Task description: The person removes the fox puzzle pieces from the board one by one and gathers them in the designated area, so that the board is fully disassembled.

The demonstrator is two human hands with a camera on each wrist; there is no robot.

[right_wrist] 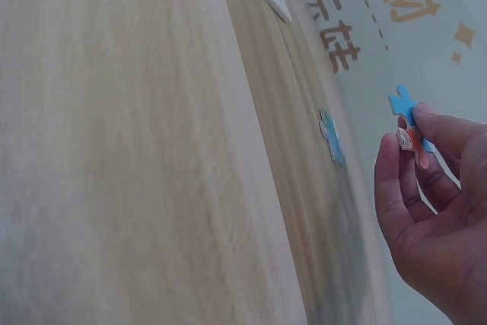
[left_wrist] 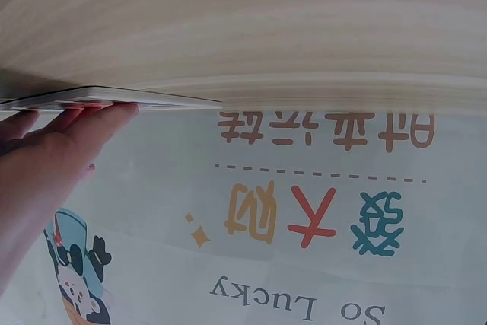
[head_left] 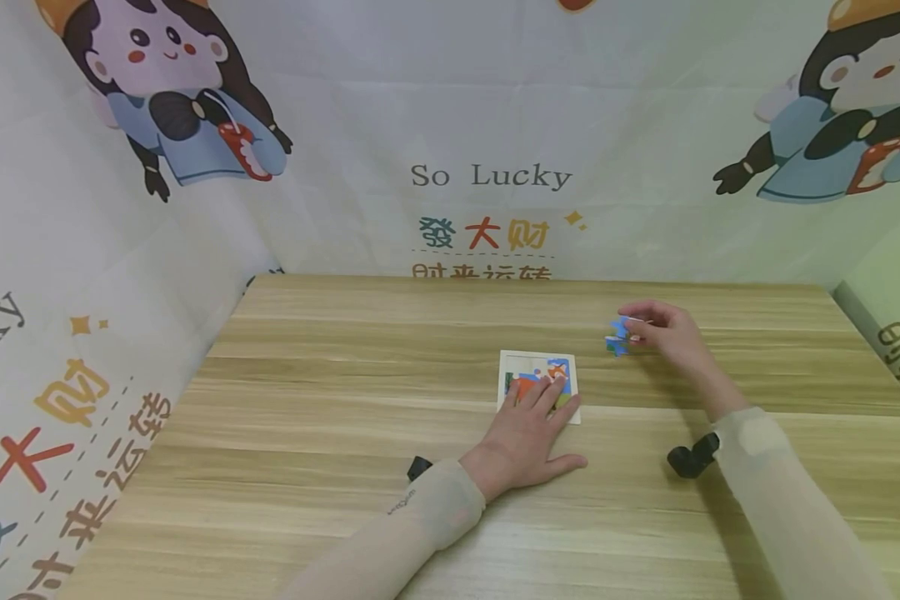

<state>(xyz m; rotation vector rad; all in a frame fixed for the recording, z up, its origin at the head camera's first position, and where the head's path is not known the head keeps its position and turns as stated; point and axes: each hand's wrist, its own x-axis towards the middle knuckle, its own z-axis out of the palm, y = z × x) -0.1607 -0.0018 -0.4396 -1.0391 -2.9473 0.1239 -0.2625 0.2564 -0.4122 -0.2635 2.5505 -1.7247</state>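
A square jigsaw puzzle board [head_left: 504, 360] with a white border lies on the table, partly filled with a colourful picture. My left hand [head_left: 521, 442] rests on it with fingers spread and fairly straight, covering its lower part. To the board's right, above the table, my right hand [head_left: 667, 333] pinches jigsaw pieces between thumb and fingers. In the right wrist view one is a blue piece [right_wrist: 400, 103], and an orange-and-white piece [right_wrist: 409, 141] shows beside it. Another jigsaw piece [head_left: 616, 346], blue and green, lies on the table just below that hand.
The wood-grain table [head_left: 330, 400] stands against a printed cloth backdrop [head_left: 487, 117] at the back and sides. Black devices show at both wrists, one by the right sleeve [head_left: 787, 500] and one by the left sleeve [head_left: 420, 517].
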